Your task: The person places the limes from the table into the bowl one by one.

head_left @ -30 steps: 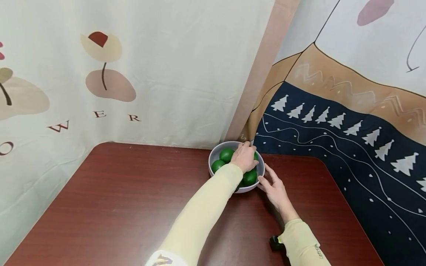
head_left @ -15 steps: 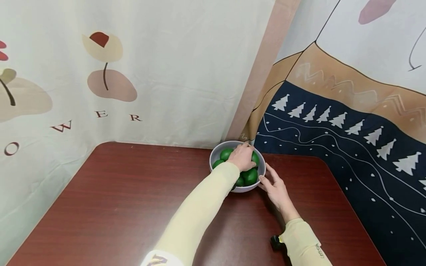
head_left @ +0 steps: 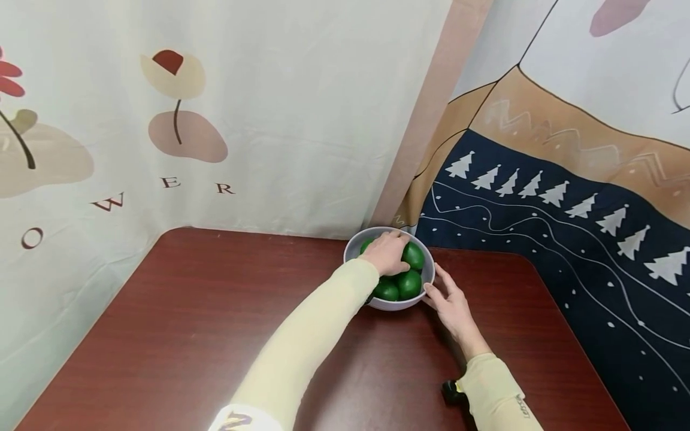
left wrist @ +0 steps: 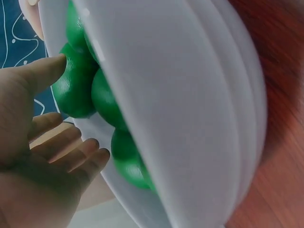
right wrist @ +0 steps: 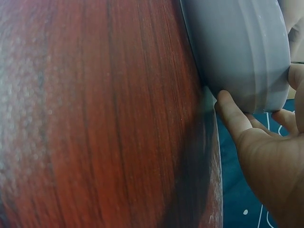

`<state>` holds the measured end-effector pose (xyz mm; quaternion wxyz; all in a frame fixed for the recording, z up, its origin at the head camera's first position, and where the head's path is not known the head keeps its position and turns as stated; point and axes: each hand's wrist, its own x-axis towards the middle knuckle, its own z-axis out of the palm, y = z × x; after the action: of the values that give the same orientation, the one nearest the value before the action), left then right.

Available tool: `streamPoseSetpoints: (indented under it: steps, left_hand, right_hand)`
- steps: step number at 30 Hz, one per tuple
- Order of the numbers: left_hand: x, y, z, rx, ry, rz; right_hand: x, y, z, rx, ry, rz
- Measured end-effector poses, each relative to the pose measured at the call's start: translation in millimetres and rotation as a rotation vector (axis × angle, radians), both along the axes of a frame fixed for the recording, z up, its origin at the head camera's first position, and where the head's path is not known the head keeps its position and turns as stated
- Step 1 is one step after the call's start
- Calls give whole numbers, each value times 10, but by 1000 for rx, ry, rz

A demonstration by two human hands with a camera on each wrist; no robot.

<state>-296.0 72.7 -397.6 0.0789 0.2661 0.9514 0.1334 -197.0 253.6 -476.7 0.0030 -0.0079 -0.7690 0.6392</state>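
A pale grey bowl stands near the far edge of the table, with several glossy dark green fruits inside; their exact kind is not plain. Over the bowl's left part is my left hand, hiding some of the fruits. In the left wrist view its fingers are extended and apart, with the thumb close to one green fruit and nothing in the palm. My right hand holds the bowl at its right side. From the right wrist view, its fingers lie along the outer wall and its thumb reaches the rim.
The reddish-brown wooden table spreads out to the left and in front. Right behind the bowl hang a white curtain and a dark blue tree-patterned cloth. A small black device sits by the right wrist.
My left hand has shifted left across the bowl, uncovering fruits on the right side. The right hand stays at the bowl's side. The whole head view has drifted slightly.
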Motion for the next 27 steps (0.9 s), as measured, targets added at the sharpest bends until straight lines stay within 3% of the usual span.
streamPoseSetpoints:
  steps: [10,27]
  left_hand:
    - [34,-247,-2,-11,58,-81]
    - [166,-587,-64,31,154,-142]
  right_hand:
    - [-9,-5,-5,-5,-5,-3]
    - [-1,-5,13,4,13,4]
